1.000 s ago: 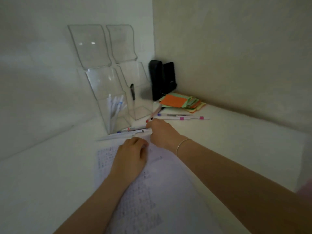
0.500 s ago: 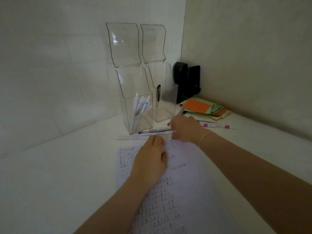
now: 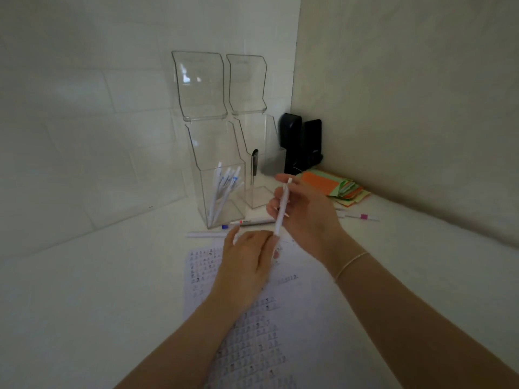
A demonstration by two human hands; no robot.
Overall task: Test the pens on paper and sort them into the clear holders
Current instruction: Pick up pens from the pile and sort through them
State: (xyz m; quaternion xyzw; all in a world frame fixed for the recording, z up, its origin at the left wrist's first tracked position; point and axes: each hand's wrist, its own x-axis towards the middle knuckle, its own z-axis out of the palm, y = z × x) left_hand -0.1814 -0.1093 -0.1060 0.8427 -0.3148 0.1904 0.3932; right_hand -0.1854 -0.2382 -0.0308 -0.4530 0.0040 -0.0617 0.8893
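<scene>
The right hand [image 3: 304,211] is pinching one white pen [image 3: 282,207]; the left hand [image 3: 247,262] is lying flat on the paper [image 3: 295,318]. Two clear holders [image 3: 213,153] are standing behind.

Two tall clear plastic holders [image 3: 216,175], glossy, showing window reflections. Slim white plastic pen [image 3: 283,207], smooth, matt. White printed paper sheet [image 3: 295,318], matt. White counter [image 3: 84,290], smooth, low sheen. Stack of orange, green and yellow paper notes [image 3: 334,188], matt. Black plastic stapler-like blocks [image 3: 302,144], semi-gloss.
</scene>
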